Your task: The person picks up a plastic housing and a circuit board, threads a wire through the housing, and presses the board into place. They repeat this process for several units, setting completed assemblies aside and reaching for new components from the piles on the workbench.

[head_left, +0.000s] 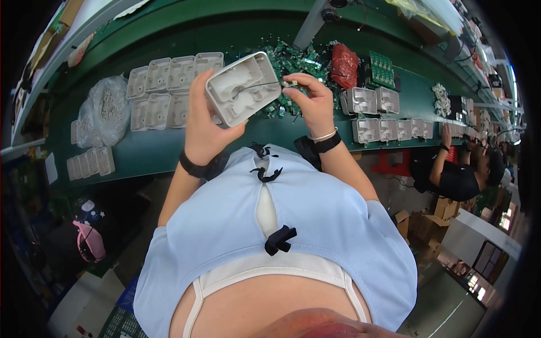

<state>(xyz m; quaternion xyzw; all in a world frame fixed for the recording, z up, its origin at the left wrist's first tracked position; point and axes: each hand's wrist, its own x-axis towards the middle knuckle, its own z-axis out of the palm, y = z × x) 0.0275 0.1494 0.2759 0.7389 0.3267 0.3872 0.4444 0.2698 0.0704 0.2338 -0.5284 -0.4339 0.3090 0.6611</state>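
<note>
My left hand (pixel 205 121) grips a pale grey plastic housing (pixel 243 87) by its left side, tilted with its open inside facing me. A dark cable (pixel 260 85) runs across the housing from a hole in its floor. At its right end is a small green circuit board (pixel 289 84), pinched between the thumb and fingers of my right hand (pixel 311 101), just beside the housing's right wall. Behind the housing lies a loose heap of small green circuit boards (pixel 307 65), partly hidden by it and my right hand.
Rows of similar housings (pixel 149 111) stand left on the green bench (pixel 146 156); more housings (pixel 367 129) stand right. A clear bag of small parts (pixel 108 110) lies far left. A red bag (pixel 344 65) sits behind the right housings. A co-worker (pixel 459 174) works farther right.
</note>
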